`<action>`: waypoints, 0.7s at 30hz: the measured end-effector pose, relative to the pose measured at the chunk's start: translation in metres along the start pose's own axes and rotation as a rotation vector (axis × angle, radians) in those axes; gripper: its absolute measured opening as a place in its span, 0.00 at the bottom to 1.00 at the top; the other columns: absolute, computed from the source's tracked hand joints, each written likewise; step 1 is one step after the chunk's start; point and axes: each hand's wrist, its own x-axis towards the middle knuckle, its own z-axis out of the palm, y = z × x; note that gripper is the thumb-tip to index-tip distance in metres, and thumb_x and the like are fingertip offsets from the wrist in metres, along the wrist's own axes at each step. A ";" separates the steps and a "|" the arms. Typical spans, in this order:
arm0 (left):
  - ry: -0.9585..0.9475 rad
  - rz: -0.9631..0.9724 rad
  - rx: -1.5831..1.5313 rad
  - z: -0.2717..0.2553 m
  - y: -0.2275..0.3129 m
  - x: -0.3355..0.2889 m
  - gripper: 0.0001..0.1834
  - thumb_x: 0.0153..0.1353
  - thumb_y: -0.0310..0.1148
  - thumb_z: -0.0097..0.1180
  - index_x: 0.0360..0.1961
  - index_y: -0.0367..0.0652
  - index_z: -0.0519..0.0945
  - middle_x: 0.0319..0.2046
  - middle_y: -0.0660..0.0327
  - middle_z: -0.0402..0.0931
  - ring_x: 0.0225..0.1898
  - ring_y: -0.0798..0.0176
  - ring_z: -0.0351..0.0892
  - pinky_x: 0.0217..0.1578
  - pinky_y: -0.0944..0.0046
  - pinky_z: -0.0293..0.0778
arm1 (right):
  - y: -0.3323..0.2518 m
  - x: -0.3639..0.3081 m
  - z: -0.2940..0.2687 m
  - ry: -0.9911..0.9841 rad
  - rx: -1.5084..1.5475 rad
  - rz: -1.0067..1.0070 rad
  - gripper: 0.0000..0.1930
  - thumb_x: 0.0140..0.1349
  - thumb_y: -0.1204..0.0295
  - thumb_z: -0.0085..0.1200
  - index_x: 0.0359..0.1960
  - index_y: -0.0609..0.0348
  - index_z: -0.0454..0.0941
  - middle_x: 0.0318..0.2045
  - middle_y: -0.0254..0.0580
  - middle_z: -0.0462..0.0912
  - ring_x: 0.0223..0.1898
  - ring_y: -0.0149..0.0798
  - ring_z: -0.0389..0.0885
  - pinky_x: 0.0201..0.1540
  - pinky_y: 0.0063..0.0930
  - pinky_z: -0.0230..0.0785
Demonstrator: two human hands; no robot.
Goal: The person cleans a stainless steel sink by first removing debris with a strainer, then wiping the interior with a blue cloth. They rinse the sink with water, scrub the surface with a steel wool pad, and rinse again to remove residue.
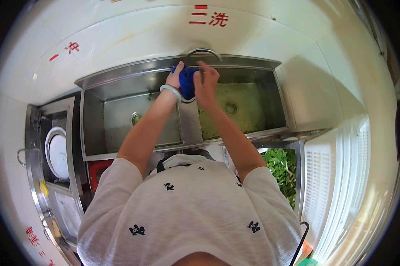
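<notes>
Above the divider of a two-basin steel sink [190, 119], my left hand [174, 79] grips a dark blue, cloth-like thing [189, 84]. Its thumb rests along the blue thing's left edge, while the other fingers are hidden. A small whitish rim shows at the lower end of the blue thing; what it belongs to I cannot make out. My right hand [207, 84] is at the blue thing's right side, fingers apart and pointing away from me, the thumb close to it or touching it. Just behind both hands curves a steel faucet [204, 50].
Shallow greenish water [240, 104] covers the right basin's floor; a drain [137, 119] marks the left one. Left stands another sink with a white plate [58, 155]. Green leafy vegetables [279, 170] lie low at right, beside white plastic baskets [317, 173]. A tiled wall rises behind.
</notes>
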 end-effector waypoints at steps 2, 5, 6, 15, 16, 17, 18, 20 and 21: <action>0.050 0.032 -0.021 -0.003 0.013 -0.026 0.25 0.57 0.56 0.54 0.37 0.43 0.78 0.34 0.56 0.80 0.34 0.55 0.80 0.40 0.60 0.76 | 0.014 -0.010 0.015 0.109 0.120 0.078 0.30 0.64 0.42 0.38 0.54 0.53 0.69 0.52 0.44 0.72 0.53 0.40 0.69 0.56 0.35 0.62; 0.056 0.342 0.323 -0.035 0.029 -0.043 0.21 0.57 0.49 0.58 0.39 0.41 0.77 0.32 0.57 0.79 0.31 0.61 0.79 0.36 0.62 0.76 | -0.004 -0.028 0.027 -0.676 0.635 0.580 0.38 0.59 0.34 0.36 0.58 0.52 0.66 0.52 0.44 0.74 0.50 0.45 0.74 0.54 0.38 0.67; 0.051 0.467 0.544 -0.039 0.036 -0.054 0.22 0.57 0.51 0.57 0.38 0.39 0.77 0.32 0.56 0.79 0.32 0.61 0.79 0.37 0.63 0.77 | -0.012 -0.033 0.031 -0.858 0.693 0.681 0.39 0.58 0.33 0.35 0.58 0.52 0.66 0.51 0.43 0.75 0.49 0.44 0.75 0.52 0.38 0.69; 0.004 0.098 0.432 -0.110 0.078 -0.070 0.19 0.57 0.48 0.60 0.38 0.43 0.75 0.29 0.63 0.75 0.28 0.67 0.75 0.32 0.66 0.74 | 0.010 -0.031 0.101 -0.981 -0.649 0.337 0.19 0.43 0.62 0.63 0.36 0.57 0.76 0.29 0.38 0.81 0.28 0.31 0.77 0.24 0.25 0.63; 0.017 0.106 0.470 -0.118 0.082 -0.062 0.20 0.57 0.48 0.59 0.38 0.43 0.75 0.30 0.62 0.76 0.28 0.67 0.75 0.31 0.66 0.74 | 0.013 -0.035 0.109 -0.942 -0.763 0.207 0.19 0.43 0.62 0.63 0.36 0.58 0.76 0.29 0.40 0.81 0.29 0.34 0.78 0.26 0.27 0.65; 0.038 0.113 0.508 -0.129 0.085 -0.056 0.20 0.58 0.48 0.59 0.38 0.42 0.76 0.31 0.62 0.76 0.27 0.67 0.74 0.30 0.66 0.73 | 0.015 -0.040 0.118 -0.906 -0.870 0.077 0.19 0.43 0.61 0.62 0.35 0.59 0.77 0.29 0.41 0.81 0.30 0.37 0.79 0.29 0.30 0.67; 0.065 0.148 0.613 -0.137 0.087 -0.049 0.20 0.58 0.49 0.58 0.38 0.41 0.76 0.31 0.62 0.76 0.27 0.67 0.74 0.31 0.66 0.72 | 0.016 -0.042 0.125 -0.860 -0.974 -0.061 0.20 0.43 0.61 0.61 0.35 0.60 0.77 0.30 0.43 0.81 0.31 0.40 0.79 0.32 0.32 0.69; 0.111 0.211 0.822 -0.144 0.088 -0.039 0.21 0.59 0.50 0.56 0.37 0.39 0.77 0.30 0.62 0.76 0.28 0.67 0.74 0.32 0.65 0.72 | 0.020 -0.047 0.130 -0.766 -1.144 -0.127 0.19 0.46 0.58 0.59 0.36 0.58 0.78 0.33 0.47 0.82 0.38 0.47 0.81 0.40 0.36 0.72; 0.128 0.211 0.878 -0.144 0.087 -0.036 0.22 0.59 0.50 0.55 0.37 0.39 0.78 0.30 0.60 0.77 0.29 0.66 0.74 0.33 0.65 0.71 | 0.022 -0.050 0.130 -0.719 -1.197 -0.166 0.18 0.46 0.58 0.58 0.35 0.56 0.79 0.34 0.47 0.82 0.38 0.47 0.81 0.40 0.36 0.72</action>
